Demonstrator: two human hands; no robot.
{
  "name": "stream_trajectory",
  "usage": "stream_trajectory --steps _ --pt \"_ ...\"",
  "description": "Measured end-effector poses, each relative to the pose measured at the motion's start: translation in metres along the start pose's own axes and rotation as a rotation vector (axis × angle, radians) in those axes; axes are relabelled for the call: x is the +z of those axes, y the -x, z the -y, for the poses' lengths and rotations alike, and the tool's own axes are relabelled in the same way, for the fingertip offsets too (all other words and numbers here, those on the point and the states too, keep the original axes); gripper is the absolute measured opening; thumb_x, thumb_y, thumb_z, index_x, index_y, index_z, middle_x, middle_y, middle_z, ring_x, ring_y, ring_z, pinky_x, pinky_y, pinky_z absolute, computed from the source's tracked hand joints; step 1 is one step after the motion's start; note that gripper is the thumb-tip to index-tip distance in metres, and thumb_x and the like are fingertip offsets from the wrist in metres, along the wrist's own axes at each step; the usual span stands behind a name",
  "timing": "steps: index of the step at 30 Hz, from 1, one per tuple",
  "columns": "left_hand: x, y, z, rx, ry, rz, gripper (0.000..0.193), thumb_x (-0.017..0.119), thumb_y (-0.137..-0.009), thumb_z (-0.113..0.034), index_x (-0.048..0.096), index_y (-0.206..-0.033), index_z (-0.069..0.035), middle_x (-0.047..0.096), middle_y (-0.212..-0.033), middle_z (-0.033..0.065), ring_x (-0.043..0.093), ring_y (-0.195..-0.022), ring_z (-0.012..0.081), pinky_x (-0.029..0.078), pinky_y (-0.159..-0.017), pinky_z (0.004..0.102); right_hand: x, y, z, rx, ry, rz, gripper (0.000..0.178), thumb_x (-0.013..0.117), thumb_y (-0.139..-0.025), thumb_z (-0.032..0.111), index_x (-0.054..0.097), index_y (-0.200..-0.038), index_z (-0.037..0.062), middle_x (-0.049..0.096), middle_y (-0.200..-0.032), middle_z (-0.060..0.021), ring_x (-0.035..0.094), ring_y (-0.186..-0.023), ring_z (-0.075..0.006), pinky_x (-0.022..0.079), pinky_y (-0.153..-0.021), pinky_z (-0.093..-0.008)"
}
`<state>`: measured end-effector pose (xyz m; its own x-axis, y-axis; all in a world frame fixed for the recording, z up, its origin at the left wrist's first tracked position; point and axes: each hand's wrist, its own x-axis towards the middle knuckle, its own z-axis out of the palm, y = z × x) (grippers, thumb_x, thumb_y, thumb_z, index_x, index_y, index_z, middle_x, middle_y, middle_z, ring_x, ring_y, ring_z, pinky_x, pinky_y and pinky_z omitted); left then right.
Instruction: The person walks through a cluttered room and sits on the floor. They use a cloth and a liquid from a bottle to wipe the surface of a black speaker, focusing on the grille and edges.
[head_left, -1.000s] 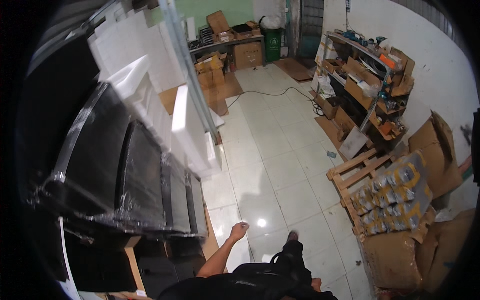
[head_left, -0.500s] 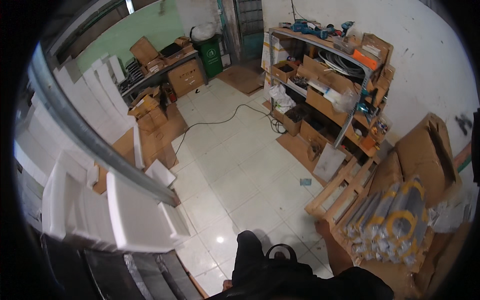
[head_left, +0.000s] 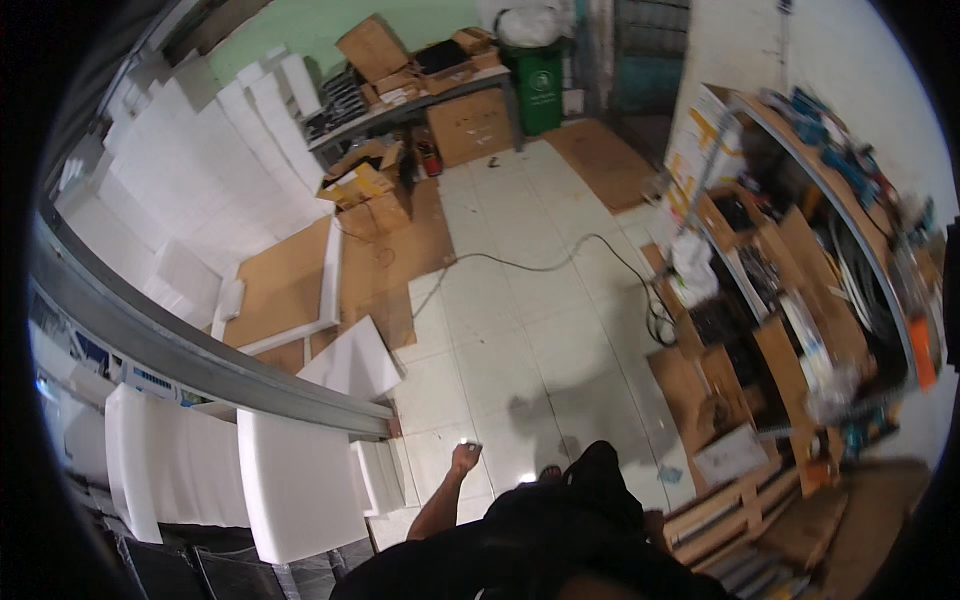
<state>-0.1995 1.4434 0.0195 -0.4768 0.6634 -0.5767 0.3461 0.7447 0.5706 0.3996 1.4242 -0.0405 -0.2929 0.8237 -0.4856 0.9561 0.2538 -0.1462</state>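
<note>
My left hand hangs over the tiled floor at the end of my outstretched left forearm. Its fingers are closed, and a small pale bit shows at the fingertips, too small to name. Close by on the left stand upright white foam panels beside a grey metal post. Only a sliver of my right hand shows beside my dark clothing, near the wooden pallet; its fingers are hidden. My knee and a foot show below me over the floor.
On the right, a metal shelf holds cardboard boxes, coiled tubing and power tools. A dark cable snakes across the floor. Cardboard sheets lie on the left. A green bin stands at the back beside a box-laden bench.
My view has swung right-to-left and moved forward, bringing the shelf and foam panels nearer. My left hand has come out into sight; my right hand has dropped back beside my body.
</note>
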Motion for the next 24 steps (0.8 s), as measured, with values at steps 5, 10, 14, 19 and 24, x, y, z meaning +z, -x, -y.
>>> stream_trajectory --steps 5,10,14,19,24 --pt "-0.021 -0.185 -0.225 0.186 -0.179 -0.061 0.04 0.06 -0.09 -0.039 0.071 -0.109 -0.005 0.069 -0.109 0.0209 0.065 -0.105 0.0378 0.051 -0.093 0.0429 -0.074 -0.145 -0.011 0.218 -0.233 0.11 0.042 0.05 -0.096 0.035 0.071 -0.071 0.0085 0.067 -0.068 -0.0143 0.067 -0.068 -0.032 0.051 -0.065 -0.0471" --pt "-0.007 -0.301 -0.309 0.147 -0.182 -0.012 0.042 0.059 -0.092 -0.043 0.069 -0.11 -0.006 0.07 -0.107 0.021 0.065 -0.105 0.0385 0.051 -0.094 0.044 -0.18 -0.362 -0.057 0.135 -0.2 0.122 0.037 0.052 -0.095 0.032 0.071 -0.073 0.0104 0.066 -0.068 -0.0131 0.067 -0.07 -0.0306 0.051 -0.064 -0.0448" --pt "0.006 -0.335 -0.382 0.06 -0.118 0.069 0.05 0.059 -0.09 -0.049 0.069 -0.115 -0.008 0.064 -0.122 0.0217 0.058 -0.116 0.0392 0.046 -0.102 0.0454 -0.287 -0.525 -0.123 -0.061 0.0 0.015 0.032 0.053 -0.094 0.03 0.071 -0.075 0.012 0.066 -0.068 -0.0121 0.066 -0.071 -0.0294 0.051 -0.063 -0.043" --pt "0.004 -0.392 -0.383 -0.269 -0.098 0.043 0.048 0.059 -0.09 -0.045 0.07 -0.107 -0.001 0.067 -0.113 0.0231 0.063 -0.106 0.0405 0.05 -0.093 0.0471 -0.473 -0.841 -0.126 -0.301 0.347 -0.381 0.022 0.06 -0.089 0.015 0.065 -0.068 0.0067 0.059 -0.062 -0.0105 0.061 -0.062 -0.0256 0.048 -0.055 -0.0416" --pt "-0.026 -0.478 -0.444 -0.708 0.039 0.125 0.047 0.063 -0.088 -0.038 0.068 -0.101 0.007 0.069 -0.105 0.0245 0.071 -0.082 0.0351 0.059 -0.071 0.0438 -0.628 -1.028 -0.065 0.155 -0.744 -0.149 0.019 0.06 -0.087 0.019 0.062 -0.076 0.0042 0.065 -0.074 -0.0148 0.066 -0.073 -0.0303 0.05 -0.061 -0.0449"
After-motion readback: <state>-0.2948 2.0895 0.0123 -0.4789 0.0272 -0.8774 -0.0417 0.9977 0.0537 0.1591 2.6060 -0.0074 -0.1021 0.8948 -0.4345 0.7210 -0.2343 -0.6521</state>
